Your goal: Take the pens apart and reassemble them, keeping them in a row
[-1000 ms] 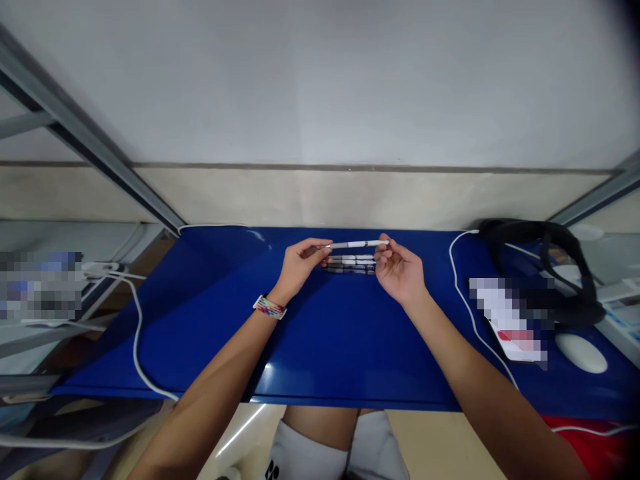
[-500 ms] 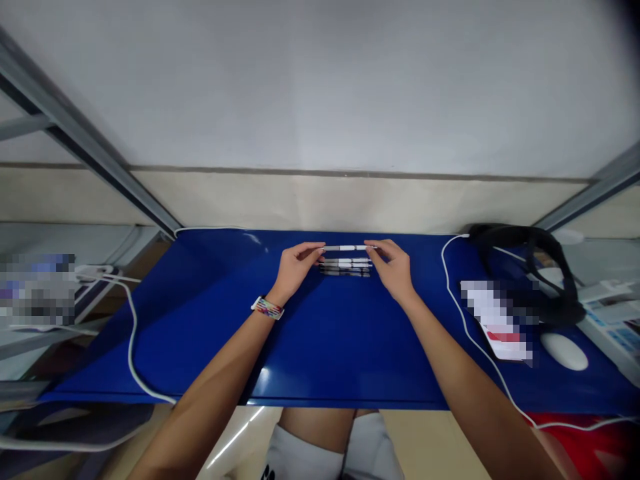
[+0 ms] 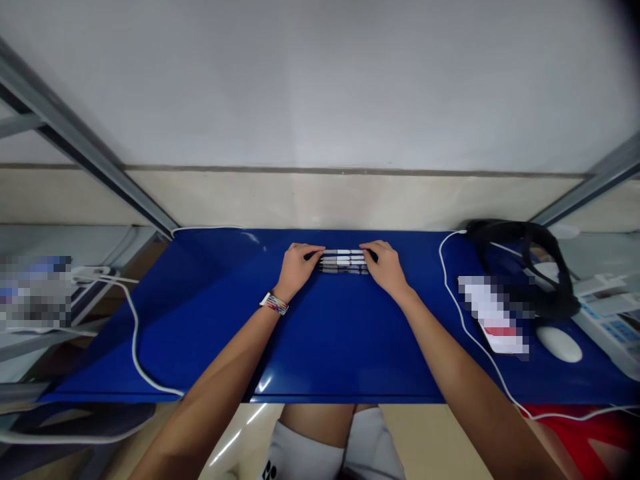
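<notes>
- Trailing over the blue counter (image 3: 330,347) at far left: a white cable (image 3: 134,347).
- Resting palm-down, left hand (image 3: 296,268), fingers (image 3: 311,252) pinching the left ends of the pens (image 3: 344,261).
- Lying side by side mid-counter, near the back edge: those pens.
- Pinching the right ends, right hand (image 3: 386,268).
- Sitting far right: white mouse (image 3: 559,343).

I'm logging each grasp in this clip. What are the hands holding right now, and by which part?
The left hand and right hand pinch the row of pens by its two ends; the pens lie on the blue table.
</notes>
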The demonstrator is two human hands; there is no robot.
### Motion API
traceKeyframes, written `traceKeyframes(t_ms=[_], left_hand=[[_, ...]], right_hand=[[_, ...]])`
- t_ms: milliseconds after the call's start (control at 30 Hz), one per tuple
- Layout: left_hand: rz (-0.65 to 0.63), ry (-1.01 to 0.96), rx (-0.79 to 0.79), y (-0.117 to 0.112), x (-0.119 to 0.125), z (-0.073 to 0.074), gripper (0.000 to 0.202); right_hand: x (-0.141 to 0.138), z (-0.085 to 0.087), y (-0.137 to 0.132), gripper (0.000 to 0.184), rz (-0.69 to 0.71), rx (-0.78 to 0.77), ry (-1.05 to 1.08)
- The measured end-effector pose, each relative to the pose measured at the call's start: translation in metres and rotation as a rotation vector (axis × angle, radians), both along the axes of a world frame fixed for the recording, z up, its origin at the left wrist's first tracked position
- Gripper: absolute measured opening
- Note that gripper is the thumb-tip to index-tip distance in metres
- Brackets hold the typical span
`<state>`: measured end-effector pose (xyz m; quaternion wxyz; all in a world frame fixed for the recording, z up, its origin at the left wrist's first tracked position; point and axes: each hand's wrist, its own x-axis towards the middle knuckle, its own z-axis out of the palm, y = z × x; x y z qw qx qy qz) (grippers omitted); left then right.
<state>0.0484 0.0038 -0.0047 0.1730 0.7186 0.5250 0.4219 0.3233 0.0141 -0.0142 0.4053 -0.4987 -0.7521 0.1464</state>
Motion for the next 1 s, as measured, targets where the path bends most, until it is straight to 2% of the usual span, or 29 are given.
traceKeyframes(t_ms=[233,500,600,700,833,1000], left_hand=[[-0.046,-0.072,0.012,0.004,0.000,-0.005,0.017],[-0.027,-0.058,-0.016,0.001,0.002,-0.002,0.022],[-0.011,-0.098,-0.015,-0.001,0.002,0.000,0.022],[-0.006,-0.250,-0.051,-0.003,0.004,0.002,0.025],[-0.051,-0.545,-0.157,0.001,0.013,0.000,0.035],[-0.172,-0.825,-0.259,0.005,0.030,-0.010,0.041]], right_hand=[[0.000,-0.001,-0.002,0.037,0.003,-0.014,0.021],[0.000,0.001,-0.008,0.038,-0.006,-0.026,0.019],[-0.001,0.003,-0.008,0.038,-0.020,-0.016,0.080],[-0.003,0.002,-0.005,0.034,-0.057,-0.049,0.267],[-0.012,-0.004,0.001,0.034,-0.060,-0.172,0.590],[-0.024,-0.013,0.005,0.036,0.004,-0.223,0.770]])
